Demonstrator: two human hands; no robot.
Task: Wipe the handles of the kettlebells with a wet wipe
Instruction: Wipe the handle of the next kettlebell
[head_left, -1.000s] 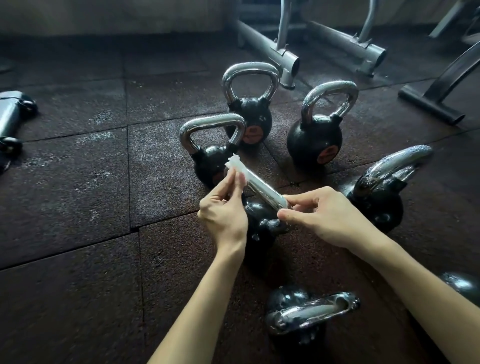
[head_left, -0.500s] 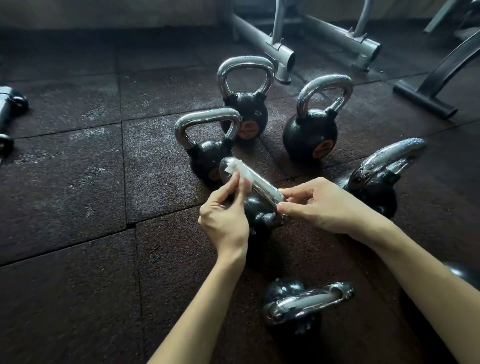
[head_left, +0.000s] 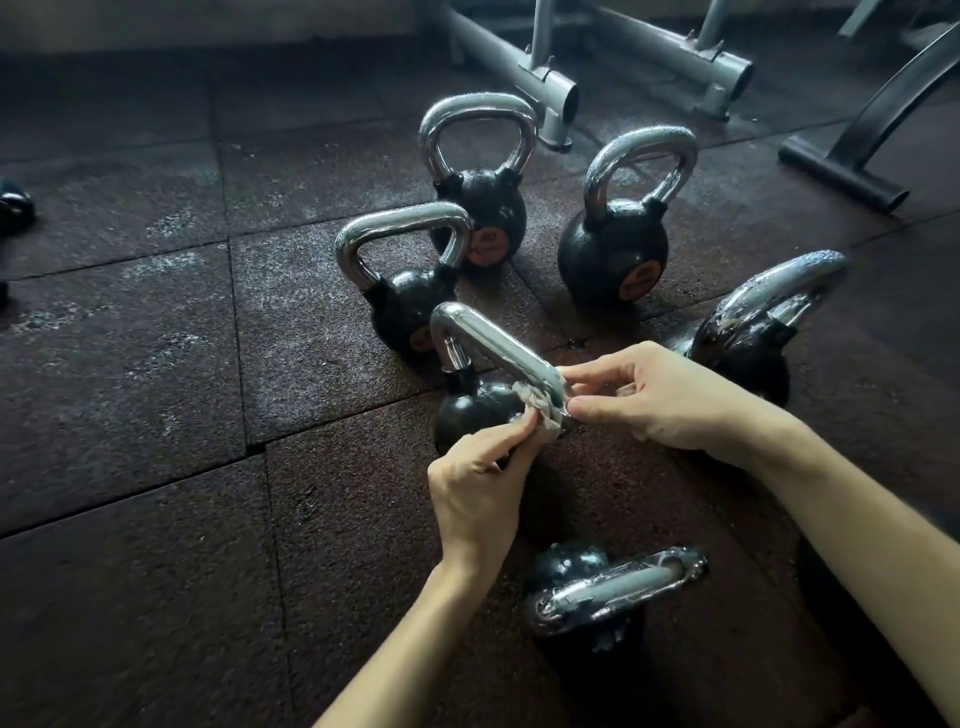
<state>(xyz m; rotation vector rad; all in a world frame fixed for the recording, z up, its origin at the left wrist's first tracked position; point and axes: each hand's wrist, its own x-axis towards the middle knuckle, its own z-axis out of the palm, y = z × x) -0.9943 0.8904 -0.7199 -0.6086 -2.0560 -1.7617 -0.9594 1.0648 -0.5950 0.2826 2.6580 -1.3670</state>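
A crumpled wet wipe (head_left: 540, 408) is pinched between both grips — left hand (head_left: 480, 480) from 7 o'clock, right hand (head_left: 660, 395) from 3 o'clock — against the chrome handle (head_left: 498, 343) of the central kettlebell (head_left: 475, 410) on the floor (head_left: 156, 415).

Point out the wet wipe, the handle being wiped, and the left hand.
wet wipe (head_left: 540, 408), head view, on its bunched middle.
handle being wiped (head_left: 498, 343), head view, on its top bar.
left hand (head_left: 480, 486), head view, on its back.

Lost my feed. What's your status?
Left hand pinching wet wipe on kettlebell handle. Right hand steadying handle's near corner. Nothing blocking.
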